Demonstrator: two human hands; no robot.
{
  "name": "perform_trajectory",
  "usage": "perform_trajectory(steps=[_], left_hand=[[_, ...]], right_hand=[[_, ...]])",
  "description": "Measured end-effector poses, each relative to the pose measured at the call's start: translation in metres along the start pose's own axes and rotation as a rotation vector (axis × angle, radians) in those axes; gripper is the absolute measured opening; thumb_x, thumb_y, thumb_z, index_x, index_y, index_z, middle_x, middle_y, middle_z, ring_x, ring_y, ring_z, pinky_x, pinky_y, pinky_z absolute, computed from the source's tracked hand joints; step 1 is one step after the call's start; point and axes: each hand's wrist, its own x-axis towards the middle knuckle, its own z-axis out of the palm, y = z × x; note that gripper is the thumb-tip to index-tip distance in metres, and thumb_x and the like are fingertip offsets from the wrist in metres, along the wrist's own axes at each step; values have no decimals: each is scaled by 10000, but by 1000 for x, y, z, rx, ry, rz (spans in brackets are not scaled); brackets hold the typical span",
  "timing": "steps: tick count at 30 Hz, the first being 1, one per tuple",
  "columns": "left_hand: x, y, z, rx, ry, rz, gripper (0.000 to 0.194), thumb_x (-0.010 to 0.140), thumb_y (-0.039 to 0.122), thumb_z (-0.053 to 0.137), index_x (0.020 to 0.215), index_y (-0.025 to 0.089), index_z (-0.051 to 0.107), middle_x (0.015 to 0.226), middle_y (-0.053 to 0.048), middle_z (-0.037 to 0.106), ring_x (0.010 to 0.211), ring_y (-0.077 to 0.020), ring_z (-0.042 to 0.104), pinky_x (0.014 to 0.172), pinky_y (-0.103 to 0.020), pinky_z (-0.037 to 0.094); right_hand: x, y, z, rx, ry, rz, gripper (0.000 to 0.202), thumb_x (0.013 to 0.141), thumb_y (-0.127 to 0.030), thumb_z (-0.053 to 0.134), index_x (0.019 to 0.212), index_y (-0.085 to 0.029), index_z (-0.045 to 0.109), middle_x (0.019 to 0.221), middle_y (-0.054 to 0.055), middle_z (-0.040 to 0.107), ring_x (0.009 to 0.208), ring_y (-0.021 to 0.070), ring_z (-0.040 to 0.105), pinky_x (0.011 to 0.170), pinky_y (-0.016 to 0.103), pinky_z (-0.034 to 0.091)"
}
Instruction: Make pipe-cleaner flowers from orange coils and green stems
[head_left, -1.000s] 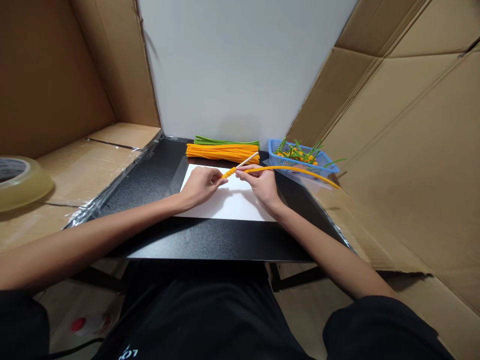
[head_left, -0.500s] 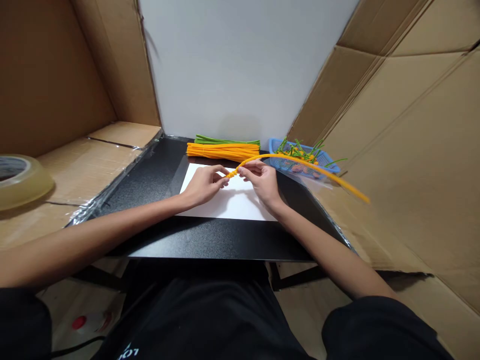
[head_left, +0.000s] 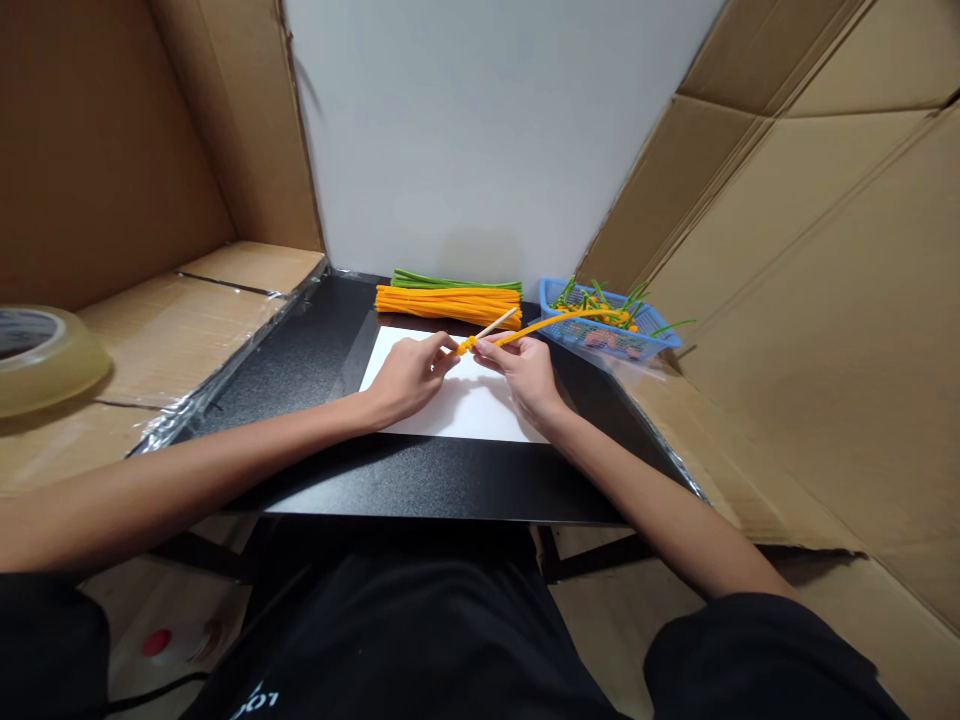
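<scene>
An orange pipe cleaner (head_left: 555, 320) is coiled around a thin pale stick (head_left: 496, 323) above a white sheet (head_left: 450, 405). My left hand (head_left: 412, 375) pinches the coiled part from the left. At the right of the coil, my right hand (head_left: 525, 375) pinches the loose length of the pipe cleaner, which arcs up and to the right over the basket. The stick's bare end points up and right between the hands. Its other end is hidden by my left fingers.
Behind the sheet lie a bundle of orange pipe cleaners (head_left: 442, 303) and green ones (head_left: 450, 282). A blue basket (head_left: 600, 338) with green and orange pieces stands at the back right. A tape roll (head_left: 67, 375) rests on cardboard at the left.
The pale stick now shows between my hands. The loose orange length has swung round, and its visible reach to the right is shorter. Both hands stay nearly in place.
</scene>
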Motion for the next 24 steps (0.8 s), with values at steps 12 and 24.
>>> perform_trajectory(steps=[12,24], left_hand=[[-1,3,-1,-40,-21,56,410,912,222,623,1321,196,620,853,-52,788,669,-162,706,669,-252,491],[7,7,-9,-565,-157,-183,300,866,304,679,1120,154,625,771,-63,764,720,-183,733,698,-291,549]], right_hand=[[2,-4,-2,-153,-107,-136,440,578,-511,932,762,-160,740,757,47,748,738,195,726,812,384,622],[5,-5,-4,-4,-135,-2,464,609,-481,932,831,-167,675,769,47,769,747,177,746,790,325,623]])
